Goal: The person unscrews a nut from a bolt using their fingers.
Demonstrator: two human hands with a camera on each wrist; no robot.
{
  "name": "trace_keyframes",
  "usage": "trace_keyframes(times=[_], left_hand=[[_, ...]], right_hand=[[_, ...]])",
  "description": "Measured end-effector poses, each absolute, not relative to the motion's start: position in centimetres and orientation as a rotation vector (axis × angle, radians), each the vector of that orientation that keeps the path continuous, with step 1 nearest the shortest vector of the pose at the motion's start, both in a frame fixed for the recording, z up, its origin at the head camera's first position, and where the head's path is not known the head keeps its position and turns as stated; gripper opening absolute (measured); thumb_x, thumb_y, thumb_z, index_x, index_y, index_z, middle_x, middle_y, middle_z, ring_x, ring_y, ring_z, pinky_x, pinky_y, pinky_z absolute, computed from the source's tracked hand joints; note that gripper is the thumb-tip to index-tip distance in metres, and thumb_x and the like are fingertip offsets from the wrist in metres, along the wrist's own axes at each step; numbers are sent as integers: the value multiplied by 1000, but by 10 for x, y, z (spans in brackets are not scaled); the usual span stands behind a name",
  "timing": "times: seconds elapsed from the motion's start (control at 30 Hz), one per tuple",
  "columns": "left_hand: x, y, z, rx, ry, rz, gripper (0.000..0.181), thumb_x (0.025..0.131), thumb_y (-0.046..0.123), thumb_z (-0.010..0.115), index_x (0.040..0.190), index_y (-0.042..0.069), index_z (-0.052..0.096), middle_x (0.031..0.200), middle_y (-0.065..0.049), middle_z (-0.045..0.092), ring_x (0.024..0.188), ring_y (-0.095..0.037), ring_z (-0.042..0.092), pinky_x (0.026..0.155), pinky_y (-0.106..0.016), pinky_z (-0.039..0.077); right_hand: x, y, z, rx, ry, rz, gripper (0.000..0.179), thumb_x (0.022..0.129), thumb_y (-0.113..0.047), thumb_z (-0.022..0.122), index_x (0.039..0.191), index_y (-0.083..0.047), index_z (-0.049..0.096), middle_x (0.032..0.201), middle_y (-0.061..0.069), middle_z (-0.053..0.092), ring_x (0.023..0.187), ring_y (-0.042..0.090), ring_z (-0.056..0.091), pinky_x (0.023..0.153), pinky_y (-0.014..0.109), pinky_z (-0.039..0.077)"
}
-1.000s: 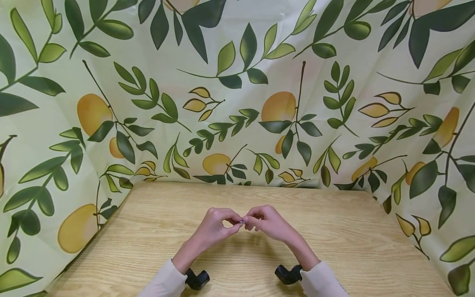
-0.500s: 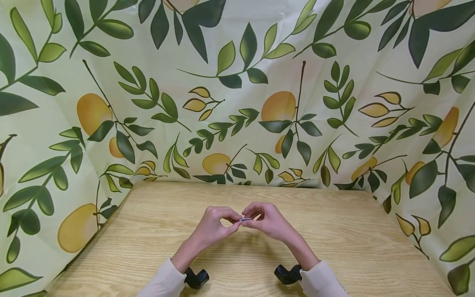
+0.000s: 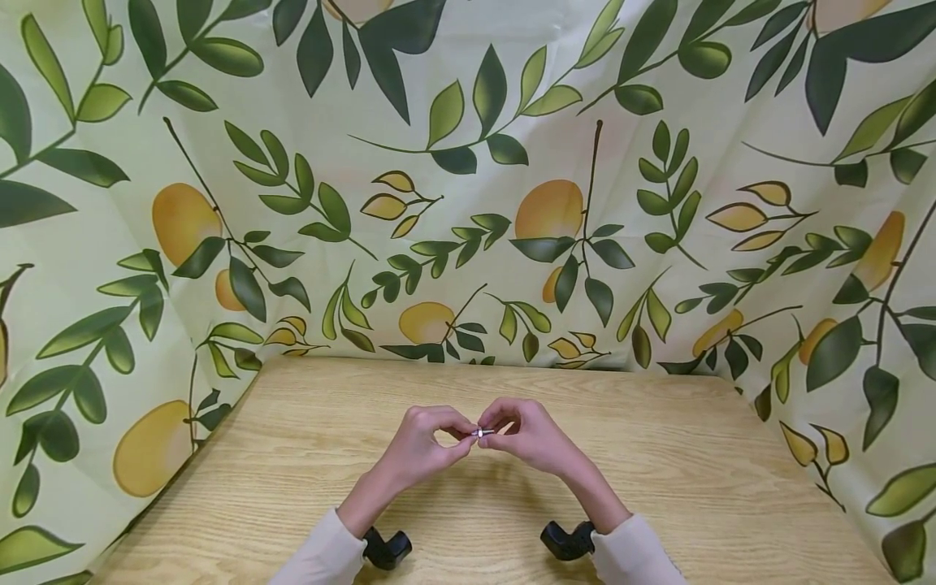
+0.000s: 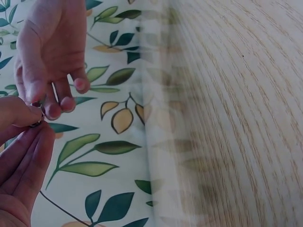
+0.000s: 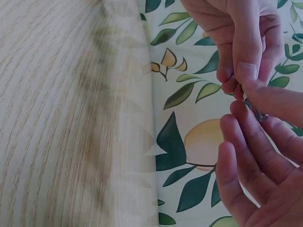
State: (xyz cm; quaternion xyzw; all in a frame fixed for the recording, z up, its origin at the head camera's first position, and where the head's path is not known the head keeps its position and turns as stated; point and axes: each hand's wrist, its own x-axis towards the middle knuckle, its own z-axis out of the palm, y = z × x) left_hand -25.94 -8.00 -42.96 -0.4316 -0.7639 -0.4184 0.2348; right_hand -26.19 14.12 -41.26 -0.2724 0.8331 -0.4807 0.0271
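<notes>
Above the table [image 3: 322,422], the metal piece [image 3: 480,433] shows more.

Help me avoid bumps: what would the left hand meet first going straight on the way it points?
Probably the right hand, opposite, at the small metal piece the left hand pinches; whether they touch is unclear.

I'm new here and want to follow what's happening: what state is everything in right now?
Left hand: thumb and finger pinching a small metal piece.
Right hand: thumb and finger pinching the same piece.
Small metal piece: held up between both hands; finer detail too small to tell.
Sleeves: cuffs stopping short of the hands.
Black fittings: one by each cuff.
Patterned cloth: hanging, lightly creased.
</notes>
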Motion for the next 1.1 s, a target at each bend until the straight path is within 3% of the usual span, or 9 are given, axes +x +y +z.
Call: trace_keyframes(times=[0.23, 0.4, 0.5, 0.73, 0.97, 1.1], left_hand=[[-259, -80, -431, -1182, -2084, -1148, 14, 80, -4, 81, 88, 7, 79, 85, -2, 79, 74, -6, 74, 70, -16, 61], [-260, -80, -433, -1177, -2088, -1144, 13, 80, -4, 81, 87, 7, 79, 84, -3, 79, 74, -6, 73, 70, -16, 61], [-261, -80, -433, -1178, -2087, -1142, 13, 80, -4, 81, 88, 7, 78, 85, -3, 79, 74, -6, 74, 71, -15, 61], [-261, -79, -433, -1173, -2088, -1137, 14, 80, -4, 81, 88, 8, 79, 86, -1, 79, 74, -6, 74, 70, -15, 61], [-260, -80, -432, -1168, -2101, -1141, 14, 80, -4, 81, 88, 7, 78, 85, -2, 79, 74, -6, 74, 70, -16, 61], [-259, -80, -431, -1171, -2101, -1137, 13, 80, -4, 81, 89, 6, 78, 85, -2, 79, 74, -6, 73, 70, -16, 62]], right_hand=[[-262, 143, -411, -842, 2559, -1437, 19, 100, -22, 68, 98, -7, 78, 90, 10, 77, 79, 17, 68, 69, 26, 58], [-262, 142, -413, -854, 2562, -1468, 10, 94, -17, 75, 100, -8, 75, 95, 7, 75, 84, 11, 67, 70, 24, 58], [-263, 141, -414, -848, 2577, -1490, 14, 91, -17, 79, 101, -9, 73, 98, 6, 74, 88, 9, 66, 70, 24, 58], [-262, 142, -412, -829, 2594, -1388, 18, 99, -26, 68, 103, -11, 77, 94, 3, 76, 84, 10, 66, 72, 26, 57], [-263, 141, -414, -848, 2598, -1448, 12, 92, -17, 77, 102, -10, 73, 98, 5, 74, 90, 10, 67, 71, 24, 58], [-263, 142, -414, -835, 2617, -1446, 13, 94, -21, 76, 103, -12, 74, 97, 2, 75, 89, 9, 67, 72, 25, 58]])
